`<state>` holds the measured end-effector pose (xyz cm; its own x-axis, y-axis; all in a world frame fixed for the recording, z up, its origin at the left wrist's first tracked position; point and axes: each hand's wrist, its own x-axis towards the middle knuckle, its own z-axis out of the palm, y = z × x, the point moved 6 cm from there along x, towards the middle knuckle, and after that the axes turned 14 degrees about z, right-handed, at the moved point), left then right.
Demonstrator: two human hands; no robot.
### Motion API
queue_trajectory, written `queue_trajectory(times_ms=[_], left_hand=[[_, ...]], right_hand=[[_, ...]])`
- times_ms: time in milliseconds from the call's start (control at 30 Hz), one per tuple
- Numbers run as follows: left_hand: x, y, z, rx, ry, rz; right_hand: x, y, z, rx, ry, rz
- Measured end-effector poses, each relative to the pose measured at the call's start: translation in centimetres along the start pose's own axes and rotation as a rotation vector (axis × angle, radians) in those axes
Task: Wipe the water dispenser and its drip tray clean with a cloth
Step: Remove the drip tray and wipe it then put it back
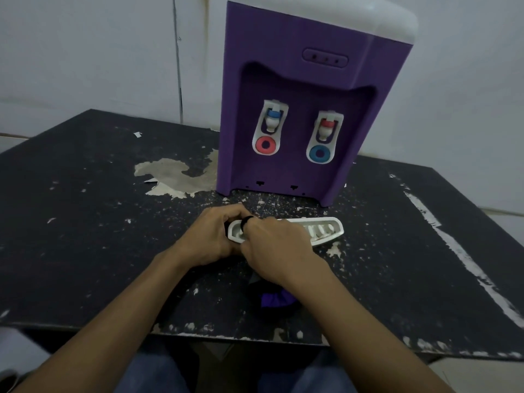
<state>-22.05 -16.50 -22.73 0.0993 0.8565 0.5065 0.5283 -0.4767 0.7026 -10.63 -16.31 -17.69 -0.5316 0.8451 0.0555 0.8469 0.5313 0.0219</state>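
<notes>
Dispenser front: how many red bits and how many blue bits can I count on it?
Blue: 2, the left cap and the right ring.
Red: 2, the right cap and the left ring, which is a pinkish red.
Total: 4 coloured bits on the dispenser.

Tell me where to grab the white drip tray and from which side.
Grip the drip tray by its narrow left end, from the left, as the left hand does: it is long and slim, so an end hold leaves its slotted length free.
</notes>
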Motion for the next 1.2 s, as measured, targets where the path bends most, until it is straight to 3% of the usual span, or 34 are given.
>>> queue_trajectory(times_ms=[67, 167, 267, 467, 633, 767, 933, 1133, 1200], left_hand=[[-0.1, -0.1, 0.0, -0.001, 0.007, 0.0], [-0.2, -0.1, -0.1, -0.009, 0.01, -0.007], [-0.1, 0.2, 0.1, -0.04, -0.008, -0.036], [0.1, 0.0, 0.1, -0.102, 0.009, -0.085], [0.0, -0.1, 0.3, -0.107, -0.005, -0.099], [0.0, 0.0, 0.2, -0.113, 0.001, -0.099], [0.0, 0.1, 0.1, -0.095, 0.0, -0.086], [0.0, 0.2, 0.1, -0.097, -0.003, -0.104], [0.0, 0.2, 0.1, -0.11, -0.003, -0.114]], right_hand=[[0.3, -0.4, 0.0, 0.035, -0.083, 0.011], [1.2, 0.2, -0.1, 0.276, -0.218, 0.071], [1.1, 2.1, 0.5, 0.545, -0.198, 0.088], [-1.5, 5.7, 2.0, 0.788, -0.04, 0.19], [-2.5, 7.0, 2.2, 0.668, 0.045, 0.25], [-2.1, 5.5, 1.4, 0.551, 0.047, 0.142], [-0.8, 4.3, 1.1, 0.218, -0.001, 0.077], [-0.9, 2.7, -0.4, -0.166, 0.053, -0.134], [-1.3, 2.3, -0.1, -0.181, 0.034, -0.148]])
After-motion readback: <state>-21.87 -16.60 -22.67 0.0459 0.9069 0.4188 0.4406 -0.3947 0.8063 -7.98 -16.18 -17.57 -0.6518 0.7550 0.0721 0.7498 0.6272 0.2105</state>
